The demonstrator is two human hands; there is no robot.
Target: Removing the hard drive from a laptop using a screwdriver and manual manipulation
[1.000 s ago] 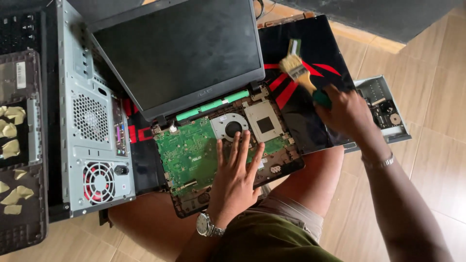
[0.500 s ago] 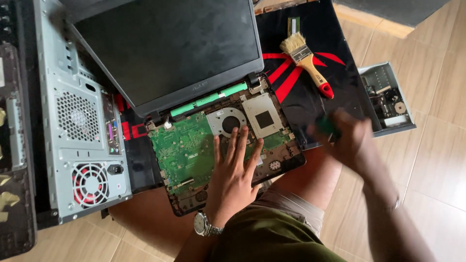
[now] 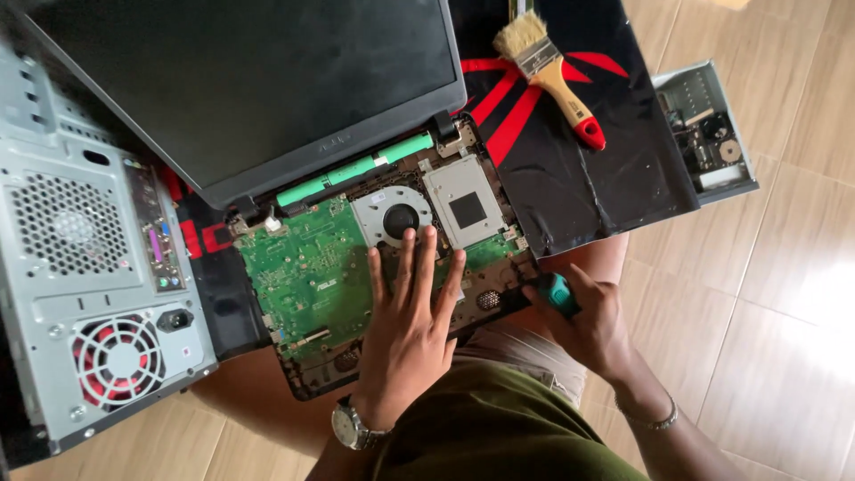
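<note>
Laptop base (image 3: 312,276), green board bare | left hand (image 3: 411,330) flat | right hand (image 3: 592,325) gripping teal handle (image 3: 559,292)

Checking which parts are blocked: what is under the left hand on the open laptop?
The left hand lies flat on the green board, fingertips reaching the fan. The board shows to its left; whatever lies beneath the palm is covered.

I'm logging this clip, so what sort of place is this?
Probably an informal computer repair spot on a home floor: an opened laptop rests on the person's lap, a desktop tower lies alongside, and a paintbrush lies on wood-look tiles.
</note>
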